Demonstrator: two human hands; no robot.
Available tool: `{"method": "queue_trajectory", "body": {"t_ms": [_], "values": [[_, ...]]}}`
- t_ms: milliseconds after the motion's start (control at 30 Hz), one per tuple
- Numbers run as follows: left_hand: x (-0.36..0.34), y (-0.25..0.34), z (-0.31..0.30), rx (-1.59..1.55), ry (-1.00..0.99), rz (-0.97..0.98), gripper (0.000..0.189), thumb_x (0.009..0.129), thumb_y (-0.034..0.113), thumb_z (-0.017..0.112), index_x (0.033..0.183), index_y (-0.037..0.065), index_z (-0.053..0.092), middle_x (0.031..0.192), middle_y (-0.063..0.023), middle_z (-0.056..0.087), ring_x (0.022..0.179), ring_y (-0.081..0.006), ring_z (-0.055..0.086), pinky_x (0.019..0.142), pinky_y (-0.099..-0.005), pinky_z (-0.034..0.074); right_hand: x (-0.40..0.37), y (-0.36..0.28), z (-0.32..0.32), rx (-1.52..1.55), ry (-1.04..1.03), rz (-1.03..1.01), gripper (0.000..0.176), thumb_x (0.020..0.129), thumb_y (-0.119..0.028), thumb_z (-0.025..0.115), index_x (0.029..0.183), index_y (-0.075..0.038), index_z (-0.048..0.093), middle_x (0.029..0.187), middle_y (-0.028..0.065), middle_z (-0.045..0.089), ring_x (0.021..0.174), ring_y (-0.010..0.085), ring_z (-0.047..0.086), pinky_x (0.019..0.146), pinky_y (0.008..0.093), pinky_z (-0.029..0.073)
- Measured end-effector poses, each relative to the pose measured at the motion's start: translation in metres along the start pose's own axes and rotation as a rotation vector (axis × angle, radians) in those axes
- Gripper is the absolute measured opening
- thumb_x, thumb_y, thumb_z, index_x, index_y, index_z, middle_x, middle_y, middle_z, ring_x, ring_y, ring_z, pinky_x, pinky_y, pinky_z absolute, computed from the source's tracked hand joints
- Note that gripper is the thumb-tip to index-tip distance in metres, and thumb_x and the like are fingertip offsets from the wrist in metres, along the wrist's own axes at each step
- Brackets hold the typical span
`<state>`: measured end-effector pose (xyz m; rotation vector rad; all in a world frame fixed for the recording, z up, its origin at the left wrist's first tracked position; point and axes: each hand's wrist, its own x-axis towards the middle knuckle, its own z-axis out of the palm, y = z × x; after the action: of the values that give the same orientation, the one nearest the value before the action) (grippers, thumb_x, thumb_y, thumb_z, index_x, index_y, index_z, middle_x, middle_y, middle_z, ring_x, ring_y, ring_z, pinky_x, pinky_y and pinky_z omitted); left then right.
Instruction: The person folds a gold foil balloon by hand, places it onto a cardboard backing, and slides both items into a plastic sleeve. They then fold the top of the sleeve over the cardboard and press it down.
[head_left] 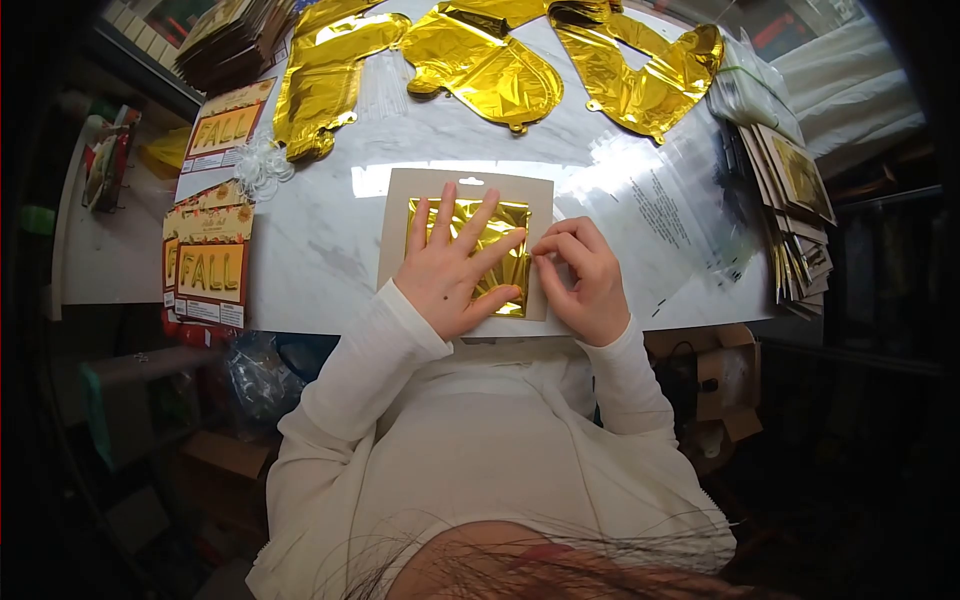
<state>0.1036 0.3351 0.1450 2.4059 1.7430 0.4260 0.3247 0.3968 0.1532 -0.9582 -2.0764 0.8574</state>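
Observation:
A brown cardboard backing card point(541, 192) with a hanging slot lies near the table's front edge. On it rests a folded gold foil balloon point(514, 217). My left hand point(455, 262) is spread flat over the foil, fingers apart, pressing on it. At the card's right edge, my right hand point(583, 280) has its thumb and fingers pinched together, close to the foil's side. Whatever sits between those fingertips is too small or hidden to make out.
Unfolded gold foil balloons point(490, 75) lie across the back. Printed "FALL" cards point(212, 265) and a bundle of white string point(262, 168) are on the left. Clear plastic bags point(660, 215) lie to the right, beside a stack of cards with foil point(795, 190).

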Motion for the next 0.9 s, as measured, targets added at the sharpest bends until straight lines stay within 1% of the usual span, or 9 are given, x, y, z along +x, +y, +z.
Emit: {"method": "queue_trajectory", "body": {"t_ms": [67, 133, 267, 433, 567, 667, 733, 867, 900], "values": [[0.0, 0.0, 0.0, -0.007, 0.002, 0.0, 0.066, 0.099, 0.065, 0.059, 0.156, 0.032, 0.055, 0.175, -0.0125, 0.028, 0.159, -0.0532, 0.017, 0.127, -0.0683, 0.01, -0.005, -0.002, 0.0, -0.017, -0.007, 0.005, 0.016, 0.088, 0.005, 0.069, 0.101, -0.001, 0.075, 0.103, 0.0103, 0.065, 0.084, 0.021, 0.066, 0.07, 0.0298, 0.054], [0.0, -0.001, 0.001, -0.008, 0.004, 0.002, 0.065, 0.099, 0.065, 0.059, 0.155, 0.032, 0.055, 0.175, -0.0123, 0.029, 0.159, -0.0528, 0.017, 0.127, -0.0684, 0.01, -0.01, -0.002, 0.002, -0.024, 0.005, -0.093, 0.018, 0.085, 0.005, 0.072, 0.101, -0.002, 0.076, 0.103, 0.0103, 0.065, 0.086, 0.023, 0.065, 0.072, 0.0323, 0.054], [0.0, -0.001, 0.001, 0.001, 0.001, 0.001, 0.065, 0.099, 0.065, 0.059, 0.155, 0.031, 0.055, 0.175, -0.0122, 0.029, 0.159, -0.0526, 0.016, 0.127, -0.0682, 0.01, -0.018, -0.005, 0.002, -0.087, -0.031, -0.084, 0.019, 0.083, 0.005, 0.074, 0.101, -0.002, 0.076, 0.101, 0.0101, 0.065, 0.088, 0.0251, 0.065, 0.073, 0.0344, 0.054], [-0.001, -0.001, 0.002, -0.004, 0.007, 0.005, 0.065, 0.1, 0.064, 0.058, 0.155, 0.031, 0.056, 0.175, -0.0122, 0.029, 0.159, -0.0531, 0.016, 0.127, -0.0688, 0.009, -0.021, -0.003, 0.004, -0.114, 0.003, -0.084, 0.019, 0.082, 0.005, 0.076, 0.099, -0.002, 0.077, 0.098, 0.0105, 0.065, 0.088, 0.0258, 0.065, 0.073, 0.0352, 0.055], [0.0, -0.002, 0.003, 0.003, 0.007, 0.01, 0.065, 0.1, 0.064, 0.058, 0.155, 0.031, 0.055, 0.175, -0.0122, 0.028, 0.159, -0.0536, 0.016, 0.126, -0.0694, 0.009, -0.021, -0.006, 0.003, -0.126, -0.013, -0.088, 0.018, 0.082, 0.005, 0.075, 0.098, -0.001, 0.076, 0.098, 0.0107, 0.065, 0.088, 0.0259, 0.065, 0.073, 0.0355, 0.055], [0.0, -0.002, 0.002, 0.009, 0.001, 0.011, 0.066, 0.099, 0.064, 0.058, 0.156, 0.031, 0.054, 0.175, -0.0126, 0.028, 0.159, -0.0538, 0.016, 0.126, -0.0696, 0.009, -0.022, -0.005, 0.003, -0.141, -0.009, -0.105, 0.015, 0.083, 0.005, 0.073, 0.096, 0.0, 0.074, 0.098, 0.0109, 0.065, 0.087, 0.0261, 0.065, 0.071, 0.0342, 0.054], [0.0, -0.001, 0.001, -0.002, -0.002, 0.008, 0.068, 0.098, 0.064, 0.059, 0.156, 0.03, 0.054, 0.175, -0.0131, 0.028, 0.159, -0.0538, 0.015, 0.126, -0.0696, 0.01, -0.022, -0.005, 0.004, -0.119, -0.001, -0.024, 0.014, 0.084, 0.005, 0.071, 0.098, 0.0, 0.072, 0.1, 0.0121, 0.065, 0.085, 0.025, 0.066, 0.068, 0.0324, 0.054], [0.0, -0.001, 0.0, -0.004, -0.01, 0.004, 0.069, 0.098, 0.064, 0.06, 0.157, 0.03, 0.052, 0.175, -0.0135, 0.028, 0.159, -0.0538, 0.015, 0.126, -0.0695, 0.009, -0.024, -0.001, 0.009, -0.067, 0.081, -0.003, 0.013, 0.087, 0.005, 0.069, 0.099, 0.001, 0.07, 0.104, 0.0132, 0.064, 0.083, 0.0232, 0.066, 0.066, 0.0316, 0.053], [0.0, 0.0, -0.001, -0.001, -0.007, 0.006, 0.069, 0.098, 0.063, 0.06, 0.159, 0.03, 0.051, 0.175, -0.0135, 0.028, 0.159, -0.0539, 0.016, 0.126, -0.0694, 0.009, -0.025, -0.001, 0.009, -0.05, 0.079, 0.021, 0.016, 0.088, 0.004, 0.07, 0.103, 0.0, 0.07, 0.106, 0.0133, 0.064, 0.083, 0.0227, 0.066, 0.067, 0.0319, 0.054]]}}
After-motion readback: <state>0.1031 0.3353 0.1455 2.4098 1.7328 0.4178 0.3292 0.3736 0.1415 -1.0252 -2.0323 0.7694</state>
